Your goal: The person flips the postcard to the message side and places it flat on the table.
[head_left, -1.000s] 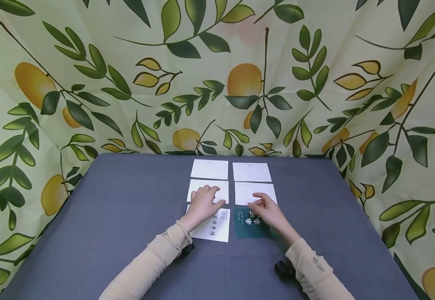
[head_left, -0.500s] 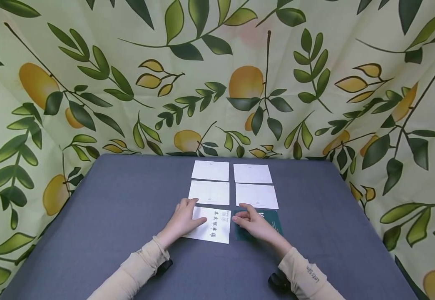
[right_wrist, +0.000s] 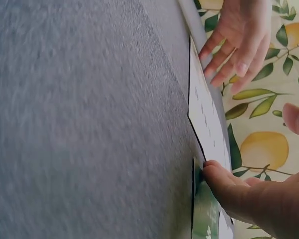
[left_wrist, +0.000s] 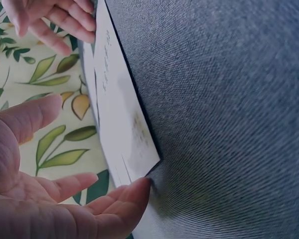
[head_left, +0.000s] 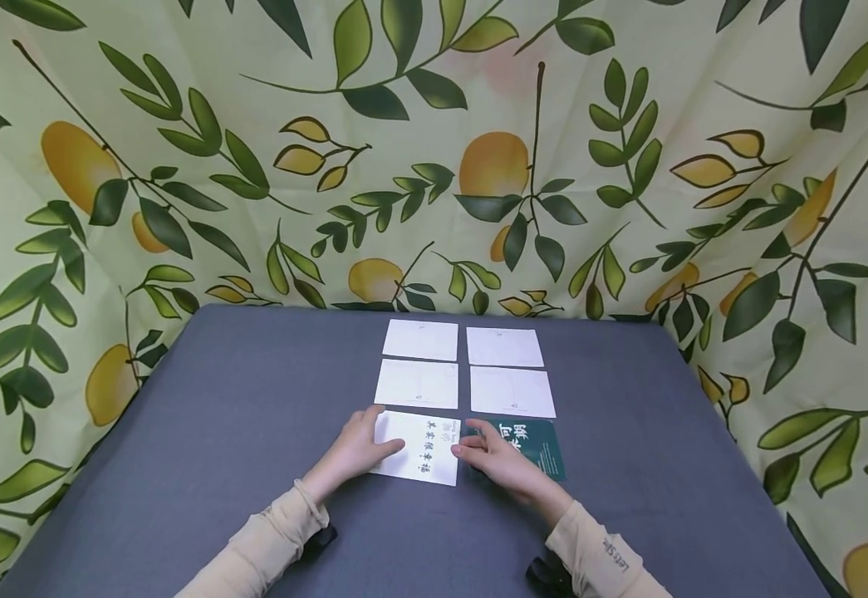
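Note:
A white card [head_left: 422, 448] with a column of dark written characters lies flat on the cloth between the two hands. My left hand [head_left: 357, 447] is at its left edge, thumb spread over the card; in the left wrist view the lowest fingertips [left_wrist: 142, 186] meet the card's corner. My right hand [head_left: 499, 462] reaches over a dark green card [head_left: 541, 448] with white lettering and partly hides it. Its fingertips are at the white card's right edge. In the right wrist view, fingers [right_wrist: 224, 181] touch down where the two cards meet. Neither hand grips a card.
Behind lie more white cards in two columns: the middle pair, left card [head_left: 417, 384] and right card [head_left: 512, 391], and the far pair, left card [head_left: 420, 340] and right card [head_left: 505, 347]. Grey-blue cloth [head_left: 269, 390] covers the table. A leaf-patterned curtain [head_left: 404, 216] hangs around it.
Both hands have drawn back toward the front row. The left hand has moved off the card to its left edge. The right hand has shifted left across the green card to the white card's edge.

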The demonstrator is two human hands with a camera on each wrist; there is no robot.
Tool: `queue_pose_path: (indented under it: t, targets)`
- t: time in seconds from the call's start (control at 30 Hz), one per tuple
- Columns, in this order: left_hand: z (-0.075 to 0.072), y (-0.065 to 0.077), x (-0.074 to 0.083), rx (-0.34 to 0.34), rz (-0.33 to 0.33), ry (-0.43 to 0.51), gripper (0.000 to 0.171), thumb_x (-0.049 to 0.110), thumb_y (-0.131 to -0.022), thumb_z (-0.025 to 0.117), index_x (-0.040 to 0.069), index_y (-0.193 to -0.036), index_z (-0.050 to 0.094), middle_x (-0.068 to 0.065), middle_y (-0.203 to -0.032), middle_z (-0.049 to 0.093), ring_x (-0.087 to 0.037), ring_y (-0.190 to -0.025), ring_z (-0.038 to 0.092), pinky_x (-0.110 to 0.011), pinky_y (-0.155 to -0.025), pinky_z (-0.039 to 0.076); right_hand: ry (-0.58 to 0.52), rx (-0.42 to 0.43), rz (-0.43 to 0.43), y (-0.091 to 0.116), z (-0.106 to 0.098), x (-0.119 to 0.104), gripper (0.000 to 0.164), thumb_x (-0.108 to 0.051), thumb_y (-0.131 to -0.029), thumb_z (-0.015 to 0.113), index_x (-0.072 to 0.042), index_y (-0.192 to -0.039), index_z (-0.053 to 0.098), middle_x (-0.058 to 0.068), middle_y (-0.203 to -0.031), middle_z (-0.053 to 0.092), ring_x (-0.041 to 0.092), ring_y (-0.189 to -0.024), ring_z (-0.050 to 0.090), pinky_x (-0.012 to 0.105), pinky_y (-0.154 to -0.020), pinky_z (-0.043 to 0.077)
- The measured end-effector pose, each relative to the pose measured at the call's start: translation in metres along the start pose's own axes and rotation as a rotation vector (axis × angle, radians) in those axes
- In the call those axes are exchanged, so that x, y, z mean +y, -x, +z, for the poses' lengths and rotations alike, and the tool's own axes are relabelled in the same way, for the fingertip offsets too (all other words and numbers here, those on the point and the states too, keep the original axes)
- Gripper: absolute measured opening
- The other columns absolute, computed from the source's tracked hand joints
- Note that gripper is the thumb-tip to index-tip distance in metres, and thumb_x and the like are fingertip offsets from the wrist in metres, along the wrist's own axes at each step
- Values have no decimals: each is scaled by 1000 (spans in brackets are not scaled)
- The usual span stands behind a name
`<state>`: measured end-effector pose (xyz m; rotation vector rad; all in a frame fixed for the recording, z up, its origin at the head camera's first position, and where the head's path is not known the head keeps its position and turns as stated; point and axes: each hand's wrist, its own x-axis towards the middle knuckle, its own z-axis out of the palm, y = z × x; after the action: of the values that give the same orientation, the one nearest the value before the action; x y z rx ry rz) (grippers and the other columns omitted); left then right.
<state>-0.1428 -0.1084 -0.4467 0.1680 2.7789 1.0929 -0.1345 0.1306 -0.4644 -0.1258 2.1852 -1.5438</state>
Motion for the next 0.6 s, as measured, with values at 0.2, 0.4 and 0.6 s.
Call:
queue_pose_path:
  t: [0.2,0.4,0.6]
  targets:
    - [2,-3,-5,27,-25,52,65,24,-80,69,-9,-129,44,-34,-123,49,-45,-115,50,-54,-95,41,-121,34,-9,-1,7,-1,73,-30,-90,61,2,-143,22,26,-134,43,35,-122,48,52,-103,38]
    - [5,-4,-12,53,-95,198,58,16,-82,68,-9,-129,43,-31,-123,51,-40,-109,55,-49,-89,46,-182,151,-32,-4,11,0,68,-11,-84,67,3,-139,30,26,-129,46,33,-114,53,45,-95,46]
    - [3,-5,-17,97,-158,320,54,6,-81,66,-5,-128,44,-27,-118,56,-32,-101,57,-41,-83,49,-174,232,-39,-8,11,1,68,-3,-79,69,3,-137,34,25,-126,47,32,-110,56,40,-90,49]
